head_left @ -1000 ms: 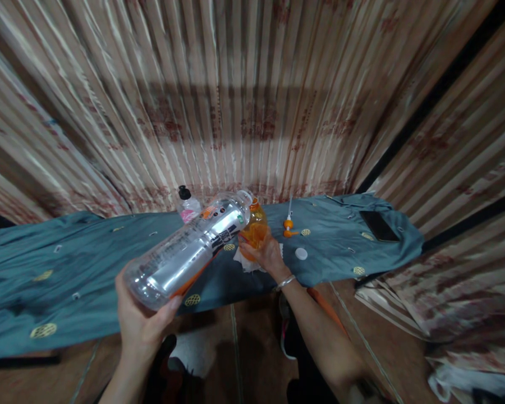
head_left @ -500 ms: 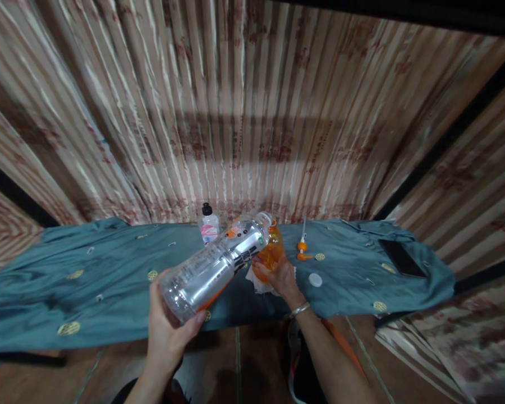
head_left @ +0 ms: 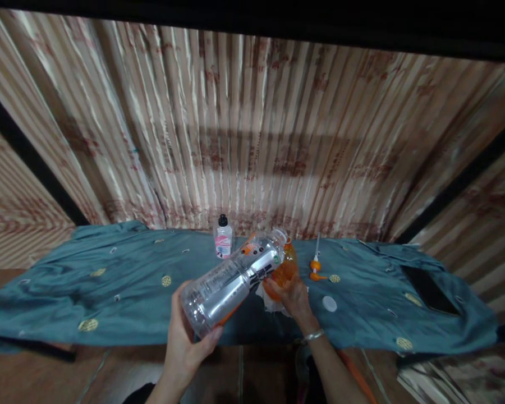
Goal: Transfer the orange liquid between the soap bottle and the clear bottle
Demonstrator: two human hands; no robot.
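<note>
My left hand (head_left: 191, 336) is closed round the base of a large clear plastic bottle (head_left: 235, 280) with a silver label. The bottle is tilted, its uncapped mouth up to the right, at the neck of a smaller orange bottle (head_left: 289, 261). Wrapped round that orange bottle is my right hand (head_left: 292, 294), with a silver bracelet at the wrist. Whether liquid flows between the two mouths I cannot tell. A white tissue (head_left: 273, 306) lies under the orange bottle. To the right lie an orange pump head (head_left: 315, 269) with its tube and a round white cap (head_left: 329, 304).
A clear bottle with a black cap and pink label (head_left: 223, 238) stands behind the tilted bottle. A dark phone (head_left: 429, 289) lies far right on the teal cloth (head_left: 134, 303). Striped curtains (head_left: 235, 140) hang behind, with black frame bars (head_left: 458, 185) at the sides.
The whole view has shifted, so everything sits lower and further right. Both hands keep hold of their bottles, and the large bottle stays tilted at the orange bottle's neck.
</note>
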